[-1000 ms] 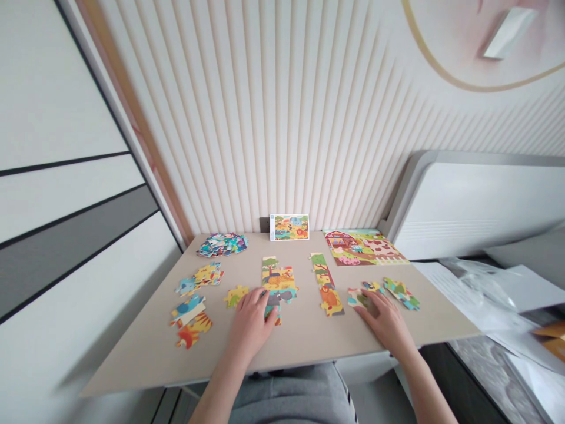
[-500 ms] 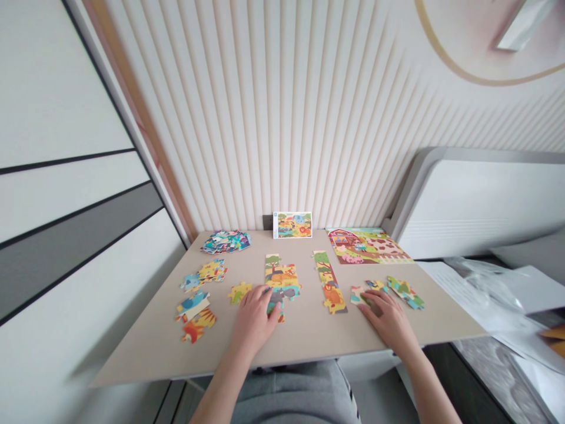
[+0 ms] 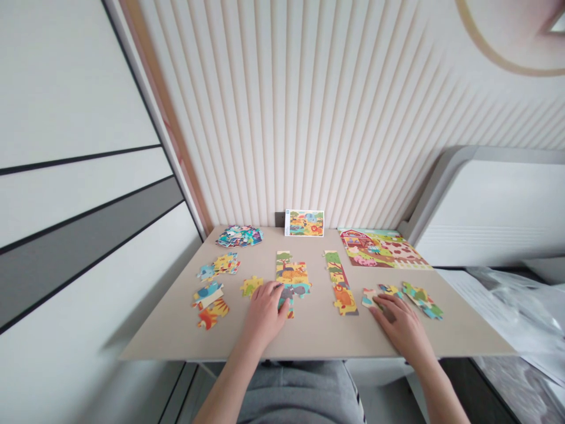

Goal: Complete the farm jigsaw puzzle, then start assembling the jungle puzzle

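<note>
My left hand [image 3: 266, 310] lies flat, fingers stretched out, its fingertips on the left edge of a partly joined jigsaw section [image 3: 295, 274] with a tree and a hippo. Part of that section is hidden under the hand. My right hand [image 3: 401, 323] rests at the right side with fingers spread over loose puzzle pieces [image 3: 369, 297]; some are covered by the fingers. Between the hands lies a joined upright strip [image 3: 341, 288] with a lion, apart from the hippo section. A single yellow piece [image 3: 251, 286] sits just left of my left hand.
A small picture card [image 3: 304, 223] leans on the ribbed wall. A finished farm puzzle [image 3: 384, 248] lies back right, and a heap of bluish pieces [image 3: 239, 235] back left. Loose pieces [image 3: 213, 305] lie along the table's left; more green pieces [image 3: 422, 300] lie beyond my right hand.
The camera has turned a little, so the whole scene sits farther right in view. Both hands keep about the same places on the table, and no piece has visibly moved.
</note>
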### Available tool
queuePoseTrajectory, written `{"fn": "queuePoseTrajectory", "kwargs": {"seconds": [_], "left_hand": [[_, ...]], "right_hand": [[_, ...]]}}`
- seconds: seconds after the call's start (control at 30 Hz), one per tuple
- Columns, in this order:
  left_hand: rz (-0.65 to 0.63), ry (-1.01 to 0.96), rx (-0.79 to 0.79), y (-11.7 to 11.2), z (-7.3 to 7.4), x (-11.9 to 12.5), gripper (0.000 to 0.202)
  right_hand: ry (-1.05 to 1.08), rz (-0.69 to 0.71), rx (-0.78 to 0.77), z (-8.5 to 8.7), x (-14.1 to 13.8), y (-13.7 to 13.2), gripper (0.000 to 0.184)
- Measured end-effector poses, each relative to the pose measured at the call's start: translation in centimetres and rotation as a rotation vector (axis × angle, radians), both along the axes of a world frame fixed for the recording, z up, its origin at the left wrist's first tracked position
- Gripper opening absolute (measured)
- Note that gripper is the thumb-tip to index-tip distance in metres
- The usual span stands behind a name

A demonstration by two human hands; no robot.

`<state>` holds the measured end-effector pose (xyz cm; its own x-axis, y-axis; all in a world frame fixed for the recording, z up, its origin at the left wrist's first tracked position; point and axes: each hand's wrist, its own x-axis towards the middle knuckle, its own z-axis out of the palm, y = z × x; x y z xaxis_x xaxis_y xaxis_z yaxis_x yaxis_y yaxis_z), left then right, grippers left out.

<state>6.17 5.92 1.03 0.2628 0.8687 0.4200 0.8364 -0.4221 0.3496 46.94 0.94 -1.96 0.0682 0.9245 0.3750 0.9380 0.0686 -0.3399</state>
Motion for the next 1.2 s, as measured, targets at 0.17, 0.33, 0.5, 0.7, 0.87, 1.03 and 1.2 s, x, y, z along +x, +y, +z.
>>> {"fn": "queuePoseTrajectory", "kwargs": {"seconds": [0.17, 0.33, 0.5, 0.7, 0.87, 1.03, 1.2], "left_hand": [[-0.004, 0.002, 0.014, -0.2, 0.3, 0.2, 0.030], [-0.010, 0.028, 0.036, -0.4, 0.2, 0.5, 0.029], [-0.031, 0.026, 0.023, -0.3, -0.3, 0.3, 0.029], [-0.034, 0.051, 0.028, -0.2, -0.4, 0.1, 0.031], [-0.038, 0.064, 0.036, -0.1, -0.6, 0.0, 0.030], [-0.046, 0.053, 0.045, 0.2, -1.0, -0.1, 0.030], [-0.046, 0.045, 0.039, 0.3, -1.3, -0.2, 0.031]], "right_hand": [[-0.006, 0.001, 0.006, 0.2, -0.1, -0.1, 0.047], [-0.016, -0.001, 0.024, 0.1, -0.1, -0.1, 0.046], [-0.019, 0.017, 0.032, 0.4, -0.3, -0.2, 0.044], [-0.071, -0.258, 0.108, 0.1, -0.9, -0.7, 0.043], [-0.075, -0.536, 0.168, 0.5, -0.7, -1.1, 0.047], [-0.116, -0.736, 0.066, 2.1, 2.8, 0.1, 0.059], [-0.148, -0.684, -0.081, 2.9, 4.6, 1.8, 0.070]]}}
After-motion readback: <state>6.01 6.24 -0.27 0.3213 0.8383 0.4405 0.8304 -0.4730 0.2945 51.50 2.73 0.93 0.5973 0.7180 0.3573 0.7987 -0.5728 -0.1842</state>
